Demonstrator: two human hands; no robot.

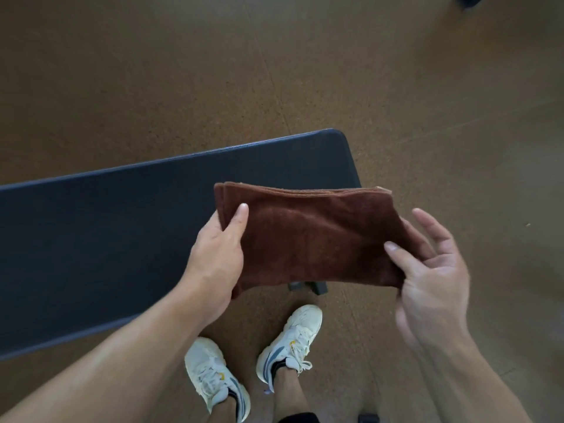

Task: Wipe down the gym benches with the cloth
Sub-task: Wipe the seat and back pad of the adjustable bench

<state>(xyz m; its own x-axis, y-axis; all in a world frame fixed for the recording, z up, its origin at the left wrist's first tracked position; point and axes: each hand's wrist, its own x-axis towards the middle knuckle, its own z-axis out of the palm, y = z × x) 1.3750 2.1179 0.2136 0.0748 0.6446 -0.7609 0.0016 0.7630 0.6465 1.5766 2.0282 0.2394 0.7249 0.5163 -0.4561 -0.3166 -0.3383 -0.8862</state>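
Note:
A folded brown cloth [308, 236] is held flat in the air above the right end of a dark padded gym bench [122, 227]. My left hand [219, 254] grips the cloth's left edge, thumb on top. My right hand [433, 270] holds its right edge, thumb on top and fingers spread underneath. The bench runs from the left edge of the view to its rounded right end near the middle. The cloth hides part of that end of the bench.
Brown speckled rubber floor [274, 71] surrounds the bench. My feet in white sneakers [253, 358] stand just in front of the bench. A dark bench foot [308, 286] shows under the cloth. A dark object [470, 0] sits at the far top right.

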